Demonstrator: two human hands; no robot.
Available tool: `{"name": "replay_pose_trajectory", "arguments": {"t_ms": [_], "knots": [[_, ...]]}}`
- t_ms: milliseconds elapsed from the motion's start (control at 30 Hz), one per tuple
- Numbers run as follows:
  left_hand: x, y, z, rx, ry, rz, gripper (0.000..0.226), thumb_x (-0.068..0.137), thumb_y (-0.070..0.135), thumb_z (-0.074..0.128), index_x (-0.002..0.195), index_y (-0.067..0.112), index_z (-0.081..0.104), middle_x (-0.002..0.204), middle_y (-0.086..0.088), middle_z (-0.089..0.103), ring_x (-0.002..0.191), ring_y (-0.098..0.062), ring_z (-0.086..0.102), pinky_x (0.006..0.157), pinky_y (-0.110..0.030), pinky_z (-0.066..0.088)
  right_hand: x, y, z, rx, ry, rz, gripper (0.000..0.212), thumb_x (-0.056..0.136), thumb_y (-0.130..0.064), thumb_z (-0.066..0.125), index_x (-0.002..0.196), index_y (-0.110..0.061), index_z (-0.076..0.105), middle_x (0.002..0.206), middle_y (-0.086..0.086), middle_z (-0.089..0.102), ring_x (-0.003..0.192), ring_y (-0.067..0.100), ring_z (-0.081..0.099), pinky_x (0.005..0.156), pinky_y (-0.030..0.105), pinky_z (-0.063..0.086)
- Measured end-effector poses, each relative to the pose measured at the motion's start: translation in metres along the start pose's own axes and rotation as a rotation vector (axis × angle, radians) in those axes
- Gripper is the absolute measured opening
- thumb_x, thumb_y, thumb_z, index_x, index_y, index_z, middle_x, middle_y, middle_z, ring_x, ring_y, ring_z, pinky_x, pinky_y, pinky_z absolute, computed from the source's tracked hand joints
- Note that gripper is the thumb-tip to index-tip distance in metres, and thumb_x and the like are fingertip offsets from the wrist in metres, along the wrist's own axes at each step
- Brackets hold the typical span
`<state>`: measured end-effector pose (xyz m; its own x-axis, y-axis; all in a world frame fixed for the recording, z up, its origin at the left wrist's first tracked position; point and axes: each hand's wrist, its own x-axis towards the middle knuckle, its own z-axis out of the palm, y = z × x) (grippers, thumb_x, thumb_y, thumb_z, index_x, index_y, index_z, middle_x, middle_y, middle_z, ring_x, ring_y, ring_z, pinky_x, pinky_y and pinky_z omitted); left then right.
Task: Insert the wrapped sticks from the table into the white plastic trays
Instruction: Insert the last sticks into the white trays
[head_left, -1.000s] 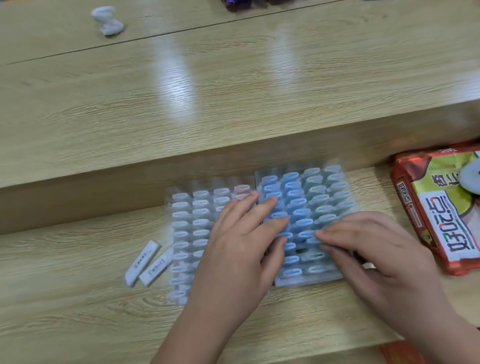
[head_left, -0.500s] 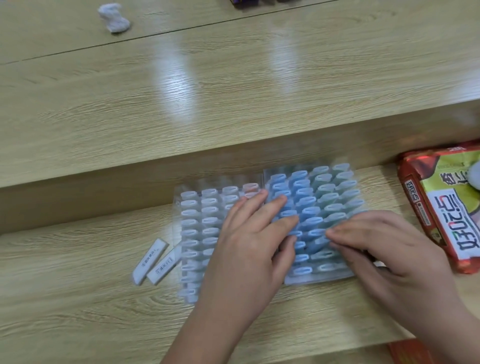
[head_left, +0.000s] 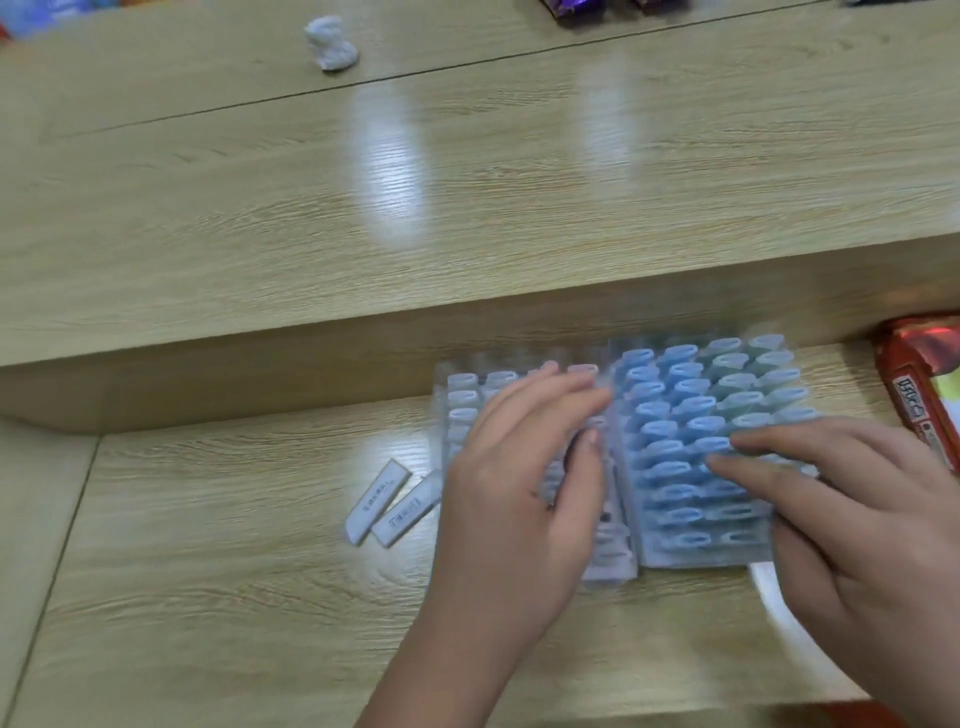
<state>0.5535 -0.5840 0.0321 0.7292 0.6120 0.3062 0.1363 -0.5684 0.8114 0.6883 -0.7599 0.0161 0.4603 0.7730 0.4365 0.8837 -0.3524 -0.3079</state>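
Two plastic trays lie side by side on the lower wooden shelf. The left tray (head_left: 460, 400) holds white stick ends, and the right tray (head_left: 691, 395) holds blue and greenish ones. My left hand (head_left: 519, 499) lies flat over the left tray, fingers straight and reaching toward the seam between the trays. My right hand (head_left: 852, 514) rests on the right tray's near right part, fingertips pressing on the blue stick ends. Two loose wrapped sticks (head_left: 395, 504) lie on the table just left of the left tray.
A raised wooden step (head_left: 363, 234) runs behind the trays. A red and yellow snack packet (head_left: 919, 395) lies at the right edge. A crumpled white wrapper (head_left: 332, 44) sits far back on the upper surface. A white curved object (head_left: 779, 603) shows under my right hand.
My left hand has slid left off the blue tray onto the white one. My right hand stays on the blue tray. The camera view has shifted, so everything sits further right.
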Motion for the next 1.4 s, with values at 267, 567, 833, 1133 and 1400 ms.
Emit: {"name": "replay_pose_trajectory", "arguments": {"t_ms": [267, 567, 833, 1133, 1400], "knots": [[-0.04, -0.088, -0.093, 0.333, 0.152, -0.161, 0.027, 0.091, 0.013, 0.063, 0.117, 0.013, 0.071, 0.121, 0.005, 0.066, 0.116, -0.013, 0.059, 0.095, -0.039, 0.049, 0.036, -0.137, 0.061, 0.232, -0.024, -0.073, 0.03, 0.088, -0.007, 0.057, 0.115, -0.009, 0.072, 0.119, 0.003, 0.068, 0.109, 0.021, 0.065, 0.1, 0.028, 0.046], [-0.072, -0.152, -0.11, 0.652, -0.409, -0.12, 0.052, 0.101, 0.037, 0.032, 0.153, 0.036, 0.025, 0.165, 0.008, 0.019, 0.154, -0.023, 0.006, 0.123, -0.039, 0.011, 0.031, -0.22, 0.127, -0.024, -0.242, -0.062, 0.055, 0.082, -0.01, 0.036, 0.129, 0.007, 0.059, 0.136, 0.023, 0.056, 0.129, 0.037, 0.053, 0.105, 0.042, 0.036], [-0.103, -0.182, -0.179, 0.627, -0.308, -0.188, 0.059, 0.098, 0.046, 0.046, 0.153, 0.031, 0.03, 0.162, 0.002, 0.027, 0.153, -0.022, 0.013, 0.121, -0.04, 0.018, 0.028, -0.235, 0.171, -0.071, -0.396, 0.028, 0.04, 0.092, -0.025, 0.047, 0.122, -0.009, 0.067, 0.132, 0.012, 0.062, 0.12, 0.034, 0.059, 0.096, 0.048, 0.051], [-0.101, -0.178, -0.19, 0.572, -0.006, -0.342, 0.012, 0.082, 0.02, 0.077, 0.092, 0.015, 0.072, 0.123, -0.005, 0.064, 0.125, -0.032, 0.052, 0.099, -0.049, 0.045, 0.045, -0.231, 0.165, 0.141, -0.417, 0.162, 0.018, 0.079, -0.027, 0.079, 0.091, -0.025, 0.065, 0.096, -0.012, 0.063, 0.091, 0.019, 0.057, 0.075, 0.035, 0.049], [-0.089, -0.152, -0.156, 0.637, 0.102, -0.557, 0.026, 0.082, 0.035, 0.073, 0.1, 0.017, 0.069, 0.13, -0.006, 0.058, 0.131, -0.032, 0.044, 0.101, -0.05, 0.041, 0.037, -0.221, 0.15, 0.391, -0.255, 0.361, 0.016, 0.09, -0.024, 0.068, 0.104, -0.033, 0.066, 0.092, -0.025, 0.055, 0.085, -0.007, 0.056, 0.075, 0.016, 0.048]]}}
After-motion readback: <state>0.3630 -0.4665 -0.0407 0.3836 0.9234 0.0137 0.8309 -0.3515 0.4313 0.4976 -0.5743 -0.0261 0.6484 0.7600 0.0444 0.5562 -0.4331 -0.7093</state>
